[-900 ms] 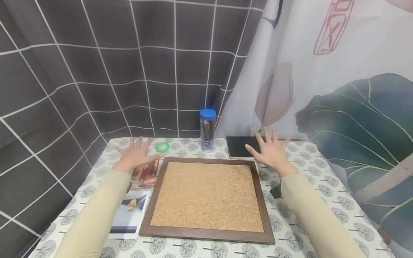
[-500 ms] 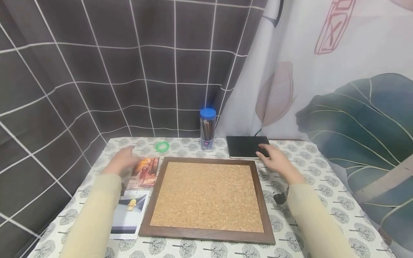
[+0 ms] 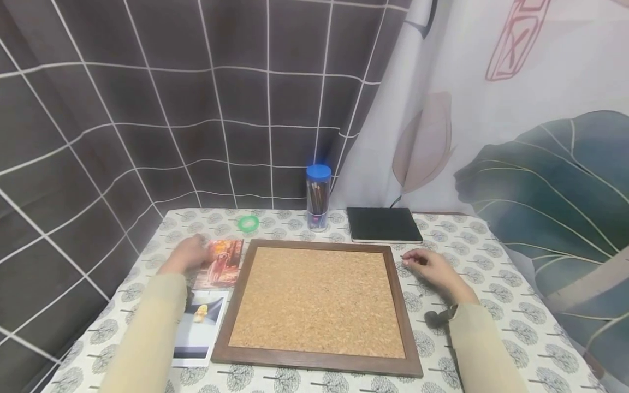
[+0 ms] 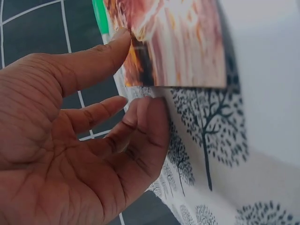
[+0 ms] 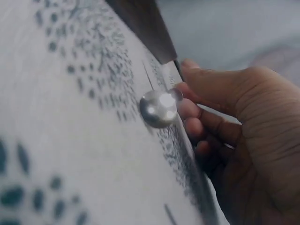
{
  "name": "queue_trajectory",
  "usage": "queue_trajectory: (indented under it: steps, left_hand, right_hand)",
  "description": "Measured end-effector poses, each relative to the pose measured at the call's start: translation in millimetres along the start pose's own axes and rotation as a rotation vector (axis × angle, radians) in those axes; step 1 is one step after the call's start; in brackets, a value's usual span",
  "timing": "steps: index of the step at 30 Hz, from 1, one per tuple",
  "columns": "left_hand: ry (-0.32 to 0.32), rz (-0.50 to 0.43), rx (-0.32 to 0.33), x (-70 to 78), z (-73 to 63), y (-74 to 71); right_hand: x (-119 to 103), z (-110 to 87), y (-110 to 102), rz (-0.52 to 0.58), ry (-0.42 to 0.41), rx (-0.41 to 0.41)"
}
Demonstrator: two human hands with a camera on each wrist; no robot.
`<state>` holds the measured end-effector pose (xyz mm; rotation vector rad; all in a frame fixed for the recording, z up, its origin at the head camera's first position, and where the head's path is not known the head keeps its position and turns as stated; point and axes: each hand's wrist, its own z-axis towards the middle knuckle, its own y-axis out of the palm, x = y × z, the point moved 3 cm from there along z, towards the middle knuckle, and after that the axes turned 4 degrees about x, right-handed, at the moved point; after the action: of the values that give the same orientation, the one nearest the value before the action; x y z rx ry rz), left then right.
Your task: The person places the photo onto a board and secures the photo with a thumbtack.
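Orange and red tones are filling the dog photo (image 3: 225, 266), which is lying on the tree-print tablecloth (image 3: 282, 233) just left of the framed corkboard (image 3: 316, 300). The left hand (image 3: 185, 254) is hovering at the photo's left edge: its thumb and fingers are standing well apart, the fingers bending loosely, and in the left wrist view the thumb tip is overlapping the picture; whether it is touching the paper, I cannot tell. Beside the board's upper right corner, the right hand (image 3: 437, 271) is curling its fingers next to a shiny silver piece (image 5: 158, 110); I cannot tell whether the fingertips are gripping it or only lying near. Nearer the person, a second, paler photo (image 3: 199, 330) is lying along the board's left side. Beyond the dog photo, a green ring (image 3: 241, 224) is resting on the cloth. Behind the board, a blue-lidded jar of pencils (image 3: 318, 197) is standing upright, with a black slab (image 3: 384, 224) lying to its right. Dark gridded fabric (image 3: 191, 98) is hanging behind.
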<state>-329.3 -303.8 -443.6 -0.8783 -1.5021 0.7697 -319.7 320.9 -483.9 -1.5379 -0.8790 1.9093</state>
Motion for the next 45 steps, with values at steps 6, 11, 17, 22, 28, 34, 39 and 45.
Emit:
queue_trajectory:
  steps: [6, 11, 17, 22, 28, 34, 39, 45]
  left_hand:
    - [0.003, 0.011, -0.006, -1.2, 5.3, 2.4]
    - [0.018, 0.017, -0.026, -3.4, 8.4, 1.7]
    - [0.039, -0.029, -0.026, -5.0, 5.9, -1.4]
    - [0.082, -0.096, 0.004, -2.8, -0.6, -7.4]
    - [0.085, -0.228, -0.003, -1.4, -3.0, -11.9]
    - [0.133, -0.242, -0.014, 2.7, -1.2, -21.9]
    - [0.192, -0.252, -0.002, 9.3, 2.0, -36.0]
    - [0.200, -0.348, -0.013, 13.9, 1.4, -46.8]
  right_hand:
    - [10, -6.7, 3, 0.107, 0.011, 0.017]
    - [11, -4.7, 4, 0.076, -0.022, 0.065]
    - [11, -3.5, 6, 0.050, -0.038, 0.097]
    - [13, -3.5, 8, 0.039, -0.072, 0.130]
    - [16, -3.6, 8, 0.050, -0.074, 0.152]
    - [17, -3.1, 8, 0.054, -0.050, 0.152]
    - [18, -2.9, 8, 0.070, -0.044, 0.152]
    - [20, -4.0, 8, 0.076, -0.035, 0.152]
